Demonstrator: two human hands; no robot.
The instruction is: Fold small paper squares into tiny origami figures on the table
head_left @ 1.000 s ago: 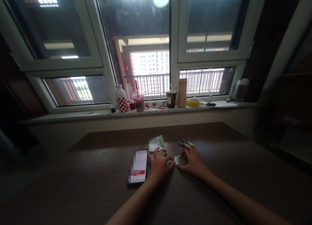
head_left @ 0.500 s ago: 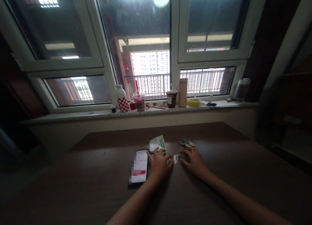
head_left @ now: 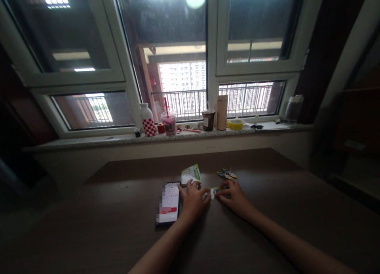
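A small piece of colourful printed paper (head_left: pixel 213 193) lies between my two hands, just above or on the tabletop. My left hand (head_left: pixel 194 198) pinches its left edge between thumb and forefinger, the other fingers spread toward the phone. My right hand (head_left: pixel 234 195) has its thumb and fingertips closed on the right edge of the paper. Beyond my right hand rests a small pile of folded colourful paper pieces (head_left: pixel 227 174). Past my left fingertips lies a green and white printed packet (head_left: pixel 191 174), partly covered by those fingers.
A lit phone (head_left: pixel 168 204) lies left of my left hand on the dark brown table (head_left: pixel 118 242). Along the windowsill (head_left: pixel 118 139) stand a checked bottle (head_left: pixel 147 121), drink cups (head_left: pixel 169 123), a tan flask (head_left: pixel 222 113), yellow tape (head_left: pixel 235 124) and scissors (head_left: pixel 257 126).
My right thumb and fingertips have come in to the left and closed on the paper's right edge. My left hand has stayed almost still.
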